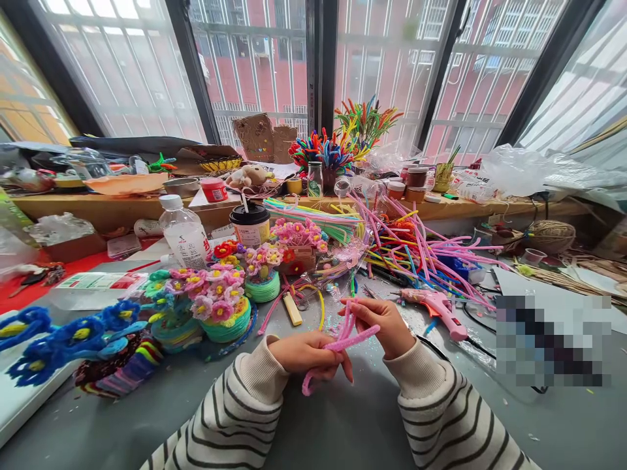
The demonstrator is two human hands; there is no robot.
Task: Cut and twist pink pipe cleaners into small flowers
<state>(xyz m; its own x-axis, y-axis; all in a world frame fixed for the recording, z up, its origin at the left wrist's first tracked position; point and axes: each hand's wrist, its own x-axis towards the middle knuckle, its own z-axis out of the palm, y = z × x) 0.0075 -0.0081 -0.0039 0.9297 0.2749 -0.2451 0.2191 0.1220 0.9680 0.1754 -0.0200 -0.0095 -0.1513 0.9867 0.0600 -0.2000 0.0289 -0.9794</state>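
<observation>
A pink pipe cleaner [360,337], bent into loops, is held between both hands above the grey table. My left hand [307,356] grips its lower part, and one curled end hangs below the fingers. The fingertips of my right hand [379,321] pinch the upper loop, while a free end sticks out toward the right wrist. Beyond the hands lie a cream-coloured lighter [292,309] and a yellow pipe cleaner [321,305] on the table.
Pipe-cleaner flowers in pots [225,313] stand at the left, near a bottle [183,232] and a lidded cup [251,225]. A pink glue gun [435,309] lies right of the hands. Pink pipe cleaners [428,251] are heaped behind it, below a cluttered wooden ledge [450,209].
</observation>
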